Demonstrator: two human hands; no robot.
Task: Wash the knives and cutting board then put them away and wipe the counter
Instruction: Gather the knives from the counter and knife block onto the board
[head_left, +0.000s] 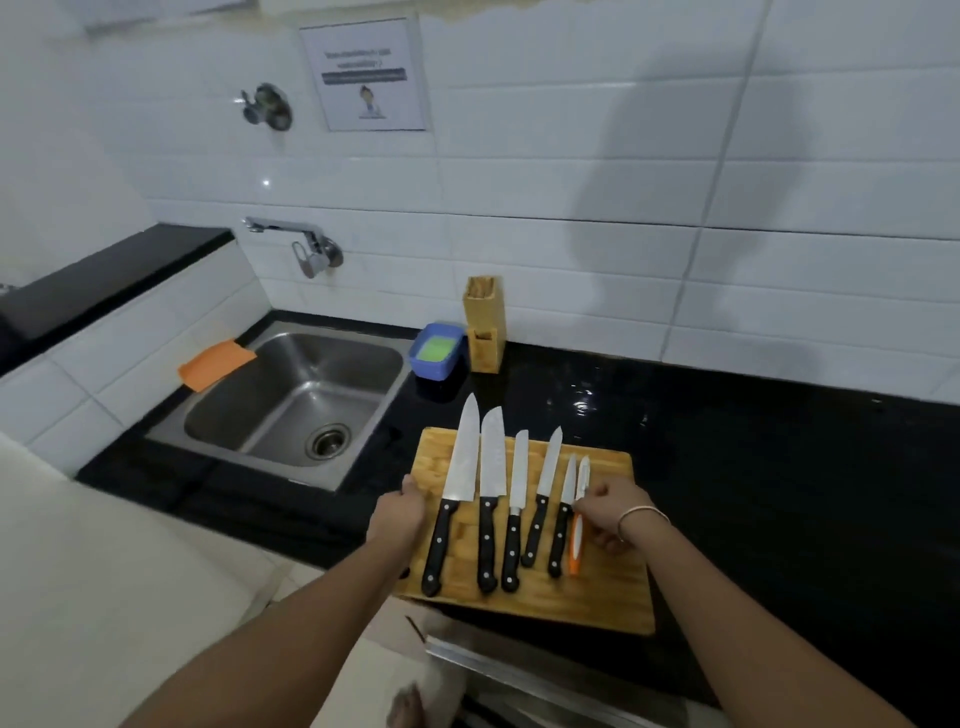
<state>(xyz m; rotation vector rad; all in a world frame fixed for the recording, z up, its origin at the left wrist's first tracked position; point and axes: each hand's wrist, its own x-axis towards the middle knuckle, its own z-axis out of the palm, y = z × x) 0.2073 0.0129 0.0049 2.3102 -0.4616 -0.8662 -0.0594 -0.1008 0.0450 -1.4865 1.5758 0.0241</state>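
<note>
A single wide-angle head camera looks forward and steeply down from above the person's forearms, close over the black counter (753, 467), with the cutting board (597, 597) low and centre. It faces the tiled wall (571, 182) square-on, the sink (291, 400) lying off to the left. Lines bow toward the edges, so the true tilt is probably milder than it looks.
</note>
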